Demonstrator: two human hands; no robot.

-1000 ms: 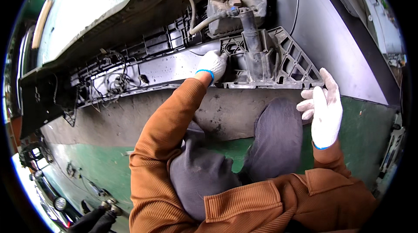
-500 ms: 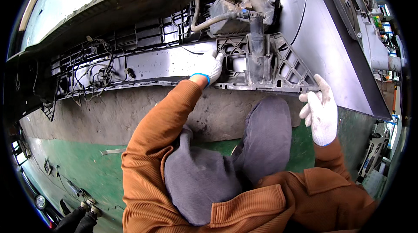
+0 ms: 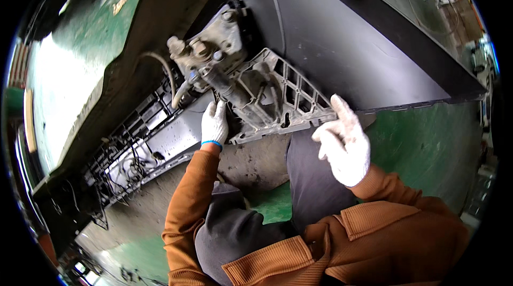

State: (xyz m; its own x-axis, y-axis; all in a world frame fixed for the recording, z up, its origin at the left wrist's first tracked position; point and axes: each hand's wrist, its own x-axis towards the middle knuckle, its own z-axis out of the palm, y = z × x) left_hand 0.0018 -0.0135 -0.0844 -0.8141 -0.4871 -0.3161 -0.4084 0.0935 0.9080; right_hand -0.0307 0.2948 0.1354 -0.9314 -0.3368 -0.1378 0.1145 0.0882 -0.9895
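A grey, dusty plastic lattice bracket (image 3: 302, 96) with a triangular right end lies across the inside of a large dark car bumper cover (image 3: 368, 45). My left hand (image 3: 215, 123), in a white knit glove with a blue cuff, grips the bracket's left edge; some fingertips are hidden there. By the bracket's pointed right tip is my gloved right hand (image 3: 347, 149), index finger stretched out and the others loosely bent apart. A dark tube (image 3: 227, 88) runs over the bracket to a dirty reservoir (image 3: 219, 40) with a cap and a hose (image 3: 170, 75).
Loose black wiring (image 3: 131, 165) and black grille lattice (image 3: 155, 112) sit in the bumper's left part. A worn grey-brown mat (image 3: 251, 160) lies beneath it on the green floor (image 3: 417, 147). My bent knees are close to the bumper's near edge.
My view has turned, so the bumper and bracket now slant up to the right. My left hand stays at the bracket's left edge, my right by its tip.
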